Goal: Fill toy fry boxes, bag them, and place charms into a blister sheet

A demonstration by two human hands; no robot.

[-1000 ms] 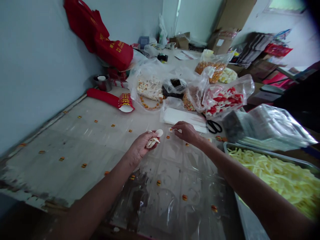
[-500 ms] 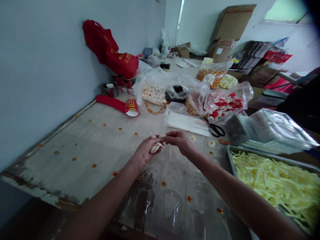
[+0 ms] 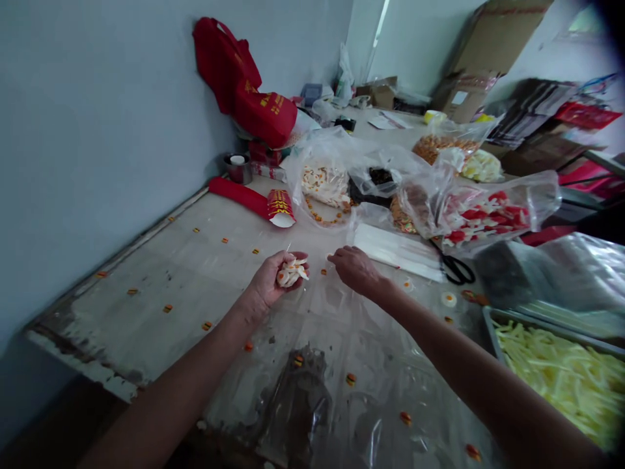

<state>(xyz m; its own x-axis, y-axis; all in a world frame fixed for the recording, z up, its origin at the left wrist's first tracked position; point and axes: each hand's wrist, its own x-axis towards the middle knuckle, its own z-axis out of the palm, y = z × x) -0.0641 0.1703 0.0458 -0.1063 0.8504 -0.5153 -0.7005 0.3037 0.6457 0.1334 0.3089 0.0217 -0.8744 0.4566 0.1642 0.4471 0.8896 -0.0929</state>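
Note:
My left hand [image 3: 270, 279] is curled around a small pile of fried-egg pieces [image 3: 292, 272], white with orange yolks. To its right, my right hand [image 3: 357, 268] pinches one small whitish piece [image 3: 330, 258] at its fingertips, just above the table; it looks like another fried-egg piece, mostly hidden. Beneath both hands lie clear, flat plastic sheets or bags, dotted with several tiny burger pieces [image 3: 350, 379]. A single fried-egg piece [image 3: 448, 299] rests on the plastic right of my right hand.
At right stands a metal tray [image 3: 493, 335] of pale yellow fry-like strips. Black scissors [image 3: 458, 270] lie beside a stack of white plastic sleeves [image 3: 390, 251]. Behind are bags of red-and-white pieces [image 3: 488, 218] and egg pieces [image 3: 325, 184], plus nested red fry cartons [image 3: 280, 208].
My hands have come apart: the right moved away from the left with a piece in its fingertips. The left hand has turned more open, showing the egg pile. The view has swung left.

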